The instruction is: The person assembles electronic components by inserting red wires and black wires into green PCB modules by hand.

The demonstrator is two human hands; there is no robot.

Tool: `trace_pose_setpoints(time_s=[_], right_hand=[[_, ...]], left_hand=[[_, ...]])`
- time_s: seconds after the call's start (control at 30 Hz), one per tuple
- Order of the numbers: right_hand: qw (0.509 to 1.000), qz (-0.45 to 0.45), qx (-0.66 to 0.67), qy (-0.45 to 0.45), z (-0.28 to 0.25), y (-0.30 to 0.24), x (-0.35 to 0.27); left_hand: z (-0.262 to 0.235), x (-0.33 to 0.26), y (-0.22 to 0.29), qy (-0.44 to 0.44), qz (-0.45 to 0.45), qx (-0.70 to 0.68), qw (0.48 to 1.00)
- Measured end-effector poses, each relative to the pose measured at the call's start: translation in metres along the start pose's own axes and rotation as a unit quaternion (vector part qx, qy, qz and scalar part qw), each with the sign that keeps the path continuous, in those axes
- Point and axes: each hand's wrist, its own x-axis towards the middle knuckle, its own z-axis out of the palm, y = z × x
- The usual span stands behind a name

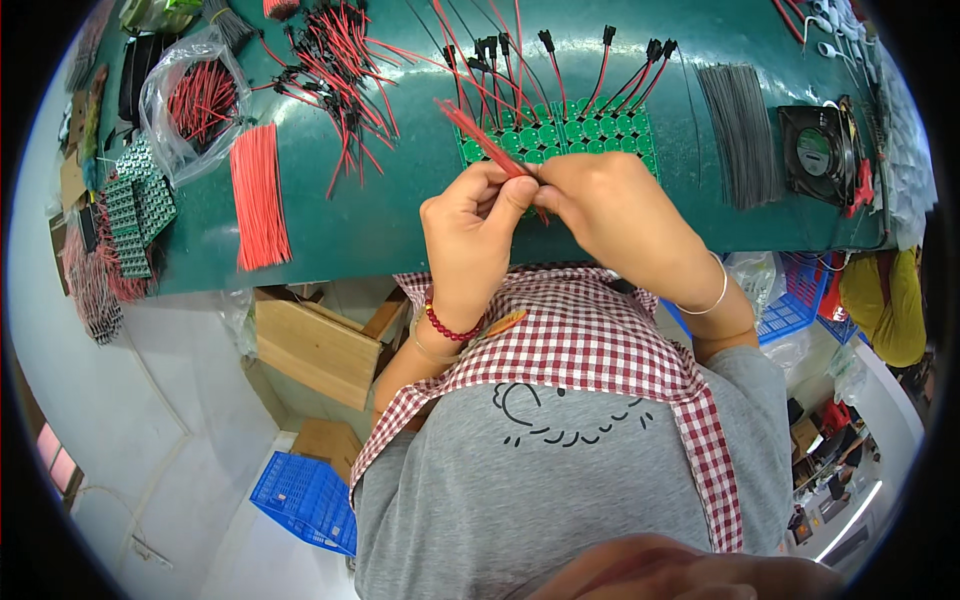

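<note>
A thin bundle of red wires [484, 142] slants up and left out of my two hands, over the near edge of the boards. My left hand [462, 222] is closed round it, thumb pressed on top. My right hand [615, 205] meets the left at the bundle's lower end, fingers pinched together there; its fingertips are partly hidden. Just beyond my hands lie green circuit boards [600, 130] with round pads. Red and black leads with black plug connectors [608, 36] stand up from them.
Cut red wires [260, 200] and a pile of connector leads [340, 70] lie to the left, beside a plastic bag [195, 105] of red wires. To the right are grey wires [738, 135] and a black fan [820, 150]. A wooden drawer [315, 345] juts below the green table [380, 235].
</note>
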Motion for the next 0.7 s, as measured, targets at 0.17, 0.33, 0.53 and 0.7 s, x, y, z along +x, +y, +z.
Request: trace_pose_setpoints(time_s=[0.17, 0.33, 0.53, 0.7], right_hand=[[0.997, -0.038, -0.032, 0.058, 0.004, -0.002, 0.004], [0.985, 0.107, 0.131, 0.038, -0.020, 0.007, 0.001], [0.897, 0.115, 0.424, -0.053, -0.014, 0.013, -0.001], [0.907, 0.145, 0.387, -0.081, -0.008, 0.003, 0.003]], left_hand=[[-0.003, 0.000, 0.000, 0.013, 0.004, -0.052, 0.999], [-0.009, 0.002, 0.004, 0.023, 0.030, -0.083, 0.996], [-0.002, 0.007, 0.006, -0.043, -0.045, -0.242, 0.968], [0.004, 0.009, 0.024, -0.057, -0.056, -0.219, 0.972]])
